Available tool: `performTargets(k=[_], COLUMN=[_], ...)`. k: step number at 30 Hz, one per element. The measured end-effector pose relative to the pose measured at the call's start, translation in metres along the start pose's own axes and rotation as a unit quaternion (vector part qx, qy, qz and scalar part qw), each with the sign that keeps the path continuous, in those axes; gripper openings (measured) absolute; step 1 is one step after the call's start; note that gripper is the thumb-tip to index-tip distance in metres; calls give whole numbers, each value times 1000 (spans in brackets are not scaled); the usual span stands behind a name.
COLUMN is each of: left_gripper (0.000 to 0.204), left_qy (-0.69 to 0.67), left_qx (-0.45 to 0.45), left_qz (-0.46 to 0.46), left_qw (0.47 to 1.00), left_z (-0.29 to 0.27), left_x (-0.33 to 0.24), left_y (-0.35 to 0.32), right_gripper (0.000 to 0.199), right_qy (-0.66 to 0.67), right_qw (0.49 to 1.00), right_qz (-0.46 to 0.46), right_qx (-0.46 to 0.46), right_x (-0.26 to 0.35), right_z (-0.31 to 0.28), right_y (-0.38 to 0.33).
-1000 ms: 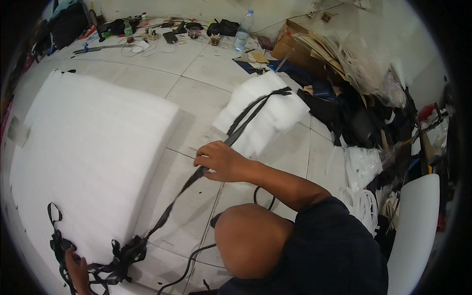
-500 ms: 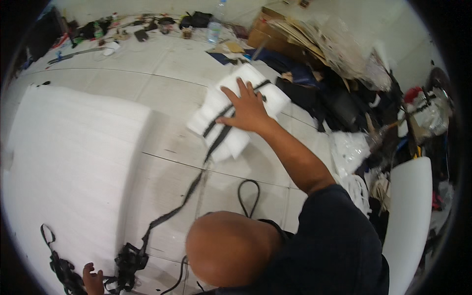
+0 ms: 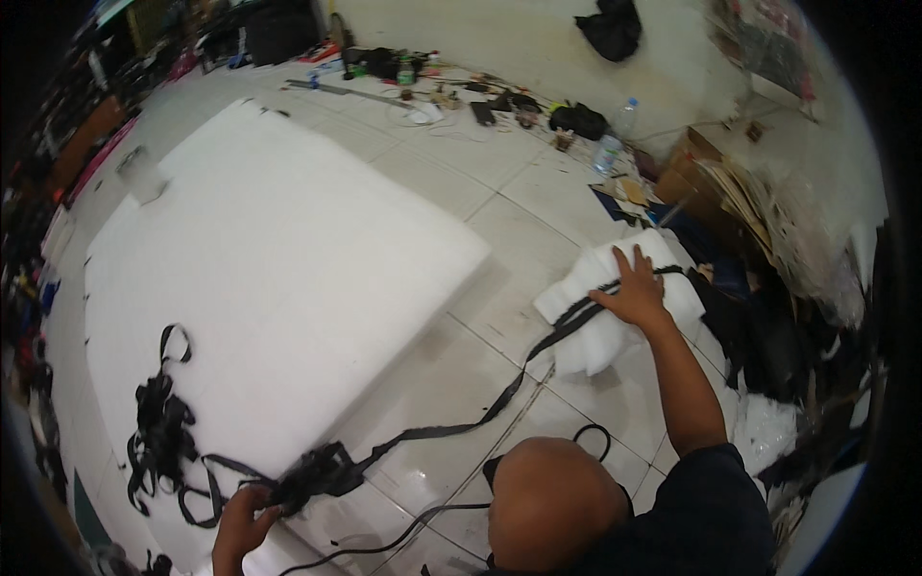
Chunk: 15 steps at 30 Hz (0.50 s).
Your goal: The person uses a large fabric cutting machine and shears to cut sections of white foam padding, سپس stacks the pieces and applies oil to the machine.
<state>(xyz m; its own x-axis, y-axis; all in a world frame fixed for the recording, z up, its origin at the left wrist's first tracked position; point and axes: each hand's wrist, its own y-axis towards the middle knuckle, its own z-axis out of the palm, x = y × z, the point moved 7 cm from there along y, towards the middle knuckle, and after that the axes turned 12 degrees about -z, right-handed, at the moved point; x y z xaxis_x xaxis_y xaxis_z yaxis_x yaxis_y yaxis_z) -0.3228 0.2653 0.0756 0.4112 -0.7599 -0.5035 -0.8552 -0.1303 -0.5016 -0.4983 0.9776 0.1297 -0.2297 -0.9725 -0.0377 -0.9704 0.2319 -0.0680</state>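
**Strap stretched across the floor**

Right hand point(image 3: 636, 291) at 3 o'clock, fingers spread flat, pressing the black strap point(image 3: 499, 403) onto a white foam bundle point(image 3: 586, 336). Left hand point(image 3: 242, 523) at 7 o'clock grips the strap's tangled end point(image 3: 317, 472), right by the big white foam sheet point(image 3: 279, 278).
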Motion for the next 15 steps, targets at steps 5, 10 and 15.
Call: performTargets(k=[5,10,15], left_gripper=[43,40,40], left_qy=[53,78,-42], left_qx=[-17,14,40], left_qz=[14,64,-18], left_qw=[998,995,998], left_z=[-13,-14,-10], left_x=[4,8,27], left_y=[-11,-15,-79], right_gripper=[92,59,55], right_qy=[-79,68,43], right_qw=[993,900,723], right_qz=[-75,-429,-672], right_qx=[-48,-37,153], right_x=[55,250,452], right_z=[-19,-40,7], right_y=[4,-9,-76])
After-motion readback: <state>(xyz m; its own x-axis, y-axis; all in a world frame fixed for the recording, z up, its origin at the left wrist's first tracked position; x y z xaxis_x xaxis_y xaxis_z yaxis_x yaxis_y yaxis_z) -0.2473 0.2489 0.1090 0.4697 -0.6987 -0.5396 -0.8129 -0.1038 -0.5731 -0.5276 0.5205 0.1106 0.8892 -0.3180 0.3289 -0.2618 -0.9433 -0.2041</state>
